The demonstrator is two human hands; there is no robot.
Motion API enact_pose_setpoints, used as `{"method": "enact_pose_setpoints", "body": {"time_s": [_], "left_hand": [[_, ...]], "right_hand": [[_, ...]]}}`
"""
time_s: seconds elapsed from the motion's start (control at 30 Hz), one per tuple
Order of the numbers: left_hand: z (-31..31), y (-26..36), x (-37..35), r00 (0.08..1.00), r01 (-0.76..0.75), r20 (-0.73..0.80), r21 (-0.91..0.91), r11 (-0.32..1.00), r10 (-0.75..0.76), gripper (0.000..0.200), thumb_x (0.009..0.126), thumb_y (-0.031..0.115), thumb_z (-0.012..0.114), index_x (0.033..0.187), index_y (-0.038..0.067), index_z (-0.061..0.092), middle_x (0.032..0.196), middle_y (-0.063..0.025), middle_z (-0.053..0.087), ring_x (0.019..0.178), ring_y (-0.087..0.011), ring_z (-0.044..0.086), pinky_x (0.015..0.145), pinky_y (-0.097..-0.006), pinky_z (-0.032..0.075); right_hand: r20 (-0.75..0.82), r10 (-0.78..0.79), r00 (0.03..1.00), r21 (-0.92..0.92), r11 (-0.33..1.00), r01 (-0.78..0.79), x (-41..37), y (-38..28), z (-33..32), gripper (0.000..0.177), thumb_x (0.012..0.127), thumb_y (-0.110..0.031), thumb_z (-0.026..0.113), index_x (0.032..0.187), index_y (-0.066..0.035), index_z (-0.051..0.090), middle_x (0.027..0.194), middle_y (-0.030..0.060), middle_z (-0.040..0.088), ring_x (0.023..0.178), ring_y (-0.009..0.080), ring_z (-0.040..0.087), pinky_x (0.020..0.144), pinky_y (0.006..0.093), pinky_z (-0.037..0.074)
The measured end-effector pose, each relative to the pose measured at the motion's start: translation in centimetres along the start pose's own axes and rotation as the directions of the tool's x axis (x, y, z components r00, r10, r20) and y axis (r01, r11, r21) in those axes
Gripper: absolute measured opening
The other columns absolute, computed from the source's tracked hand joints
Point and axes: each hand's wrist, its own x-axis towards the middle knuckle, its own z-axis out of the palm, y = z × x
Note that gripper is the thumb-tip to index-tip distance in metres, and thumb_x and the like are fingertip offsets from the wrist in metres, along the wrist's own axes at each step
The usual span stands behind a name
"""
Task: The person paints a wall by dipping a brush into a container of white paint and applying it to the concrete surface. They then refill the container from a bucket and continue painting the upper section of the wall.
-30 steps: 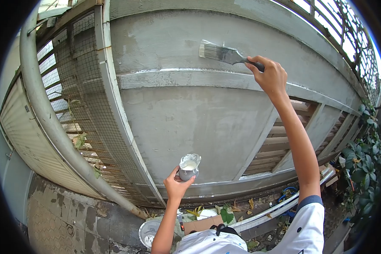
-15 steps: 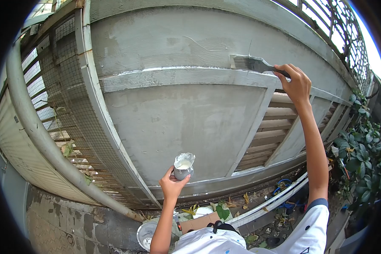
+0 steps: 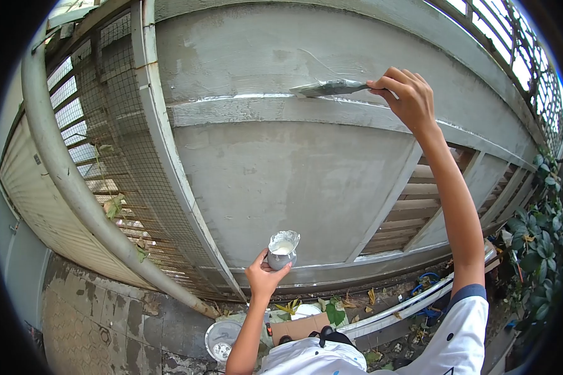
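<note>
My right hand (image 3: pixel 406 97) grips the handle of a wide paintbrush (image 3: pixel 331 88), held out at the upper middle of the view. The bristles point left and lie against the grey panel wall (image 3: pixel 275 181), along the upper edge of its raised horizontal rail (image 3: pixel 263 110). A wet white streak runs along that edge. Lower down, my left hand (image 3: pixel 266 275) has its fingers wrapped round a small paint-smeared cup (image 3: pixel 283 249) with white paint inside. The cup is upright and apart from the brush.
Left of the panel stand a wire mesh screen (image 3: pixel 122 94) and a curved pipe (image 3: pixel 75 181). A bucket (image 3: pixel 222 339) and a piece of cardboard (image 3: pixel 300 326) lie low near my body. Leafy plants (image 3: pixel 538 250) grow at the right, beside a slatted opening (image 3: pixel 413 209).
The paintbrush in my right hand has moved left along the rail's upper edge and turned edge-on. My left hand still holds the cup. The view has shifted slightly.
</note>
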Motion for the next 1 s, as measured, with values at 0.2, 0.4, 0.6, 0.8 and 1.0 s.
{"method": "enact_pose_setpoints", "body": {"time_s": [0.2, 0.4, 0.6, 0.8, 1.0], "left_hand": [[-0.2, -0.2, 0.2, 1.000, 0.024, -0.009, 0.041, 0.999, -0.024, 0.064, 0.060, 0.014, 0.084, 0.112, -0.013, 0.056, 0.077, -0.0186, 0.068, 0.069, -0.0187, 0.069, 0.060, -0.0280, 0.055], [1.1, -0.5, 0.2, 1.000, 0.017, 0.014, -0.021, 1.000, -0.017, 0.064, 0.060, 0.014, 0.084, 0.111, -0.013, 0.056, 0.076, -0.0184, 0.068, 0.068, -0.0182, 0.069, 0.059, -0.0274, 0.054], [2.0, -0.4, -0.1, 0.999, 0.025, 0.042, -0.025, 0.999, -0.024, 0.064, 0.060, 0.014, 0.084, 0.110, -0.014, 0.056, 0.074, -0.0180, 0.068, 0.065, -0.0168, 0.068, 0.058, -0.0265, 0.053], [1.5, -0.2, -0.7, 0.998, 0.038, 0.053, 0.004, 0.999, -0.038, 0.063, 0.060, 0.012, 0.084, 0.110, -0.014, 0.056, 0.076, -0.0177, 0.068, 0.067, -0.0167, 0.068, 0.060, -0.0267, 0.054], [1.2, -0.9, -0.7, 0.997, 0.064, 0.047, -0.037, 0.997, -0.063, 0.063, 0.059, 0.010, 0.084, 0.111, -0.014, 0.056, 0.083, -0.0167, 0.069, 0.070, -0.0161, 0.068, 0.061, -0.0268, 0.054]], "right_hand": [[0.100, -0.151, 0.983, -0.183, 0.969, 0.167, -1.1, 3.2, -3.1, 0.010, 0.075, -0.027, 0.069, 0.069, -0.020, 0.065, 0.067, -0.0086, 0.055, 0.061, 0.0094, 0.052, 0.056, 0.0243, 0.043], [0.108, -0.113, 0.988, -0.242, 0.961, 0.137, -3.1, 5.2, -6.7, 0.010, 0.074, -0.028, 0.071, 0.069, -0.021, 0.066, 0.066, -0.0082, 0.055, 0.061, 0.0086, 0.053, 0.055, 0.0239, 0.042], [-0.020, -0.050, 0.999, -0.174, 0.984, 0.045, -2.9, 4.1, -6.2, 0.014, 0.074, -0.029, 0.072, 0.066, -0.021, 0.065, 0.063, -0.0079, 0.053, 0.059, 0.0078, 0.052, 0.052, 0.0234, 0.041], [-0.017, -0.076, 0.997, -0.165, 0.984, 0.072, -3.6, 3.0, -4.1, 0.012, 0.075, -0.025, 0.073, 0.067, -0.020, 0.065, 0.063, -0.0074, 0.054, 0.056, 0.0077, 0.053, 0.046, 0.0239, 0.042], [0.123, 0.009, 0.992, -0.237, 0.971, 0.020, -7.6, 6.8, -6.2, 0.016, 0.079, -0.027, 0.069, 0.066, -0.019, 0.062, 0.065, -0.0068, 0.052, 0.056, 0.0089, 0.054, 0.047, 0.0245, 0.045]]}}
